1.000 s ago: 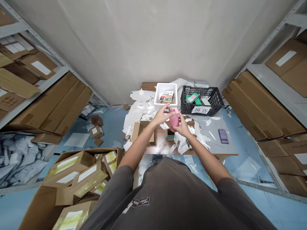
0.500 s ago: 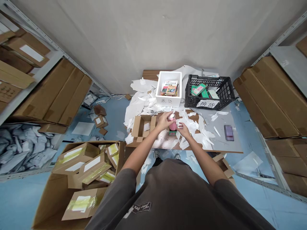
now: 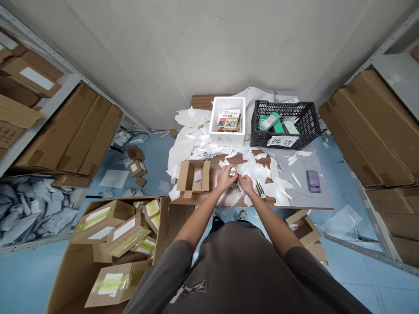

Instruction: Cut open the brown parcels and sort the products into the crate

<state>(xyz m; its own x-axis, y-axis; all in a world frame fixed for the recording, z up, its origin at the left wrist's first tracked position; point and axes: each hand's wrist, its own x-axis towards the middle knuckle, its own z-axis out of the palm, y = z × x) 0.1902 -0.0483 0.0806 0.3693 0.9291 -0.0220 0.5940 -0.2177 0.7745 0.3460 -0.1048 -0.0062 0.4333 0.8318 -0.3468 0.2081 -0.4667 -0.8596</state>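
My left hand [image 3: 225, 176] is wrapped around a pink bottle with a shiny silver cap [image 3: 232, 171], above the front part of the table. Most of the bottle's body is hidden by the fingers. Close on its right side is my right hand [image 3: 246, 183], its fingers curled together in a pinch; what they hold, if anything, is too small to make out. Part of a small green box [image 3: 234, 185] shows below the bottle. A yellow and black utility knife [image 3: 261, 190] lies just right of my right hand. An open cardboard box [image 3: 183, 175] stands to the left.
Torn white paper [image 3: 186, 146] litters the wooden table [image 3: 214, 168]. At the back stand a white foam box [image 3: 226, 139] with books and a black crate [image 3: 303, 139] with green boxes. A large carton [image 3: 62, 279] of parcels is at lower left; shelves flank both sides.
Both hands have come down and slightly toward me with the bottle, whose pink side shows less now. The right fingers have curled in, and the utility knife has come into sight beside them.
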